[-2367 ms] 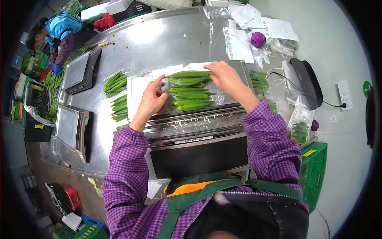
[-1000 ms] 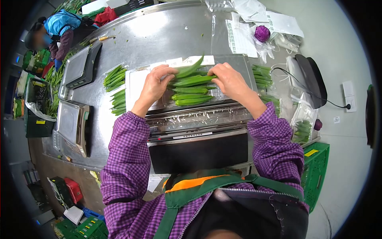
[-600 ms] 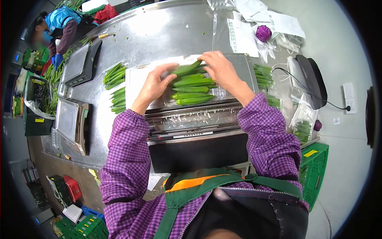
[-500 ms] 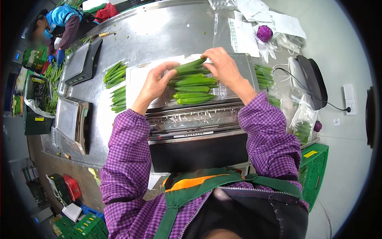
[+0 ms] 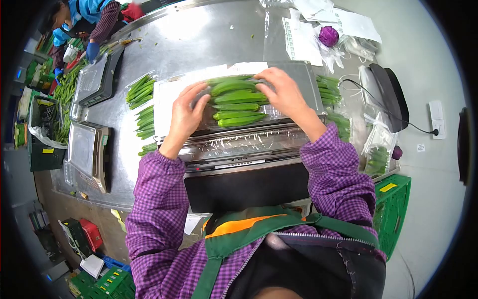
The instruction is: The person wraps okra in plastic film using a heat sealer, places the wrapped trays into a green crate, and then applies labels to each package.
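Note:
A row of green okra pods lies side by side in front of me on the wrapping machine, which has clear film across its front. At the left ends of the pods is my left hand, thumb and fingers apart, with nothing gripped. My right hand is at the right ends of the upper pods, its thumb and forefinger spread; the fingertips are on or very near the pods. Any tray beneath the okra is mostly hidden.
More okra packs lie left of the machine, with others at its right. Two scales stand at left. A purple cabbage sits among papers at the back. A co-worker's gloved hand is at the far scale. A cable runs right.
Both hands have loosened from the top okra pod, which now lies in the row. My left hand has drawn slightly left and down. The co-worker's hand has moved right, to the scale.

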A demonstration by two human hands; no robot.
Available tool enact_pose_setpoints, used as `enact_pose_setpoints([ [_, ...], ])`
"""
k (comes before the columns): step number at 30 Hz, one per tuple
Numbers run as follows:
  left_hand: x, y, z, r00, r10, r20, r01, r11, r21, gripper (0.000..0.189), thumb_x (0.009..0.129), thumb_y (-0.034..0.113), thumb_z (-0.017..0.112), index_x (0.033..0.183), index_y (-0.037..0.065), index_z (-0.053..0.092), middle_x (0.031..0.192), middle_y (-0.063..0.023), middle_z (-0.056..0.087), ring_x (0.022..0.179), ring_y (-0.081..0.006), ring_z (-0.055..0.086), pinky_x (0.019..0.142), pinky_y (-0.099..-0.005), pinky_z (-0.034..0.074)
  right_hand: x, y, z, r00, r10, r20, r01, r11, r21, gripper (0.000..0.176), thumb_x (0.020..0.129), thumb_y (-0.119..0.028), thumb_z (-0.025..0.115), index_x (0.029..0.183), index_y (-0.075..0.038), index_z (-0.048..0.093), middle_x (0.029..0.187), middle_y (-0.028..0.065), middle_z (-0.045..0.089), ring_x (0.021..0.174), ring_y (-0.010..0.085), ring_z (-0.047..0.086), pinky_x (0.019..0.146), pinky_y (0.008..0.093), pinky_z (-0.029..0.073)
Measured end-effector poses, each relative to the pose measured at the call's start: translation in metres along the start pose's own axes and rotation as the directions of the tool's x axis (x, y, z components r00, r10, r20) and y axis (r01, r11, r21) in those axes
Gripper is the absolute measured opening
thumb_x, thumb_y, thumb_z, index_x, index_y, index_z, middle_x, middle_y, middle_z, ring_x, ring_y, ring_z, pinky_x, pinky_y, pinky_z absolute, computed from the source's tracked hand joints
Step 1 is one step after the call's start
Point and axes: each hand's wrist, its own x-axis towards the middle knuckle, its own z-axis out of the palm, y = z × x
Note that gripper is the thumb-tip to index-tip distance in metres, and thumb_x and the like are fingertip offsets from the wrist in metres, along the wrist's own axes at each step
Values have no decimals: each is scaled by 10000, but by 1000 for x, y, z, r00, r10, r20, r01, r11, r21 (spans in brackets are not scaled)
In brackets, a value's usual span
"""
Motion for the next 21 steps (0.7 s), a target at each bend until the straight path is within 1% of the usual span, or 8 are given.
enact_pose_setpoints([
  [1,-4,2,-5,1000,0,4,0,1000,-3,238,826,75,631,1062,47,640,1093,-128,623,1000,-254,597,855,-336,479,-6,4,-2,1000,5,0,-5,1000,-1,238,794,-118,640,1020,-46,616,955,106,596,906,281,568,763,381,464],
  [3,-16,4,-15,955,-295,-5,295,955,-42,275,830,60,625,1105,49,624,1106,-121,616,976,-224,608,806,-303,508,-20,10,-5,968,202,-145,-212,976,-56,229,797,-104,631,1014,-33,624,960,140,591,874,284,588,742,376,467],
  [5,-26,3,-15,945,-326,26,327,945,-12,362,841,37,616,1197,23,559,1120,-132,606,931,-175,613,763,-270,524,-29,6,-7,918,396,25,-396,914,91,259,802,-81,613,1053,-18,613,961,162,590,812,286,607,726,368,470],
  [7,-34,1,-10,815,-505,284,578,736,-351,439,859,20,596,1280,0,475,1130,-143,597,938,-165,603,788,-274,520,-35,4,-2,930,360,67,-366,920,142,325,802,-62,603,1123,-17,579,955,166,589,760,281,614,705,356,472],
  [12,-44,6,-15,823,-493,281,566,753,-336,473,850,25,610,1291,-29,448,1077,-152,624,891,-158,614,783,-256,513,-42,-14,-18,841,518,152,-540,812,221,268,797,-77,615,1057,-15,614,938,156,596,770,268,610,691,346,473],
  [14,-53,9,-25,908,-348,231,402,880,-253,384,856,51,608,1220,-33,516,1008,-169,647,867,-149,628,759,-269,511,-59,-17,-29,911,407,-65,-400,911,98,172,788,-118,640,932,-25,641,896,129,608,758,272,598,708,350,460],
  [16,-68,16,-53,899,-397,187,421,900,-116,311,857,68,611,1144,-35,553,958,-163,659,837,-150,640,735,-277,512,-82,-28,-56,972,216,-96,-233,944,-235,148,779,-176,663,829,-39,634,807,84,618,732,264,583,711,378,433],
  [21,-113,22,-72,834,-546,85,511,820,256,245,797,199,696,912,2,606,791,-115,686,651,-199,666,608,-280,505,-137,-39,-57,923,383,-38,-367,845,-389,222,744,-259,704,715,-65,600,687,56,607,707,248,556,706,394,390],
])
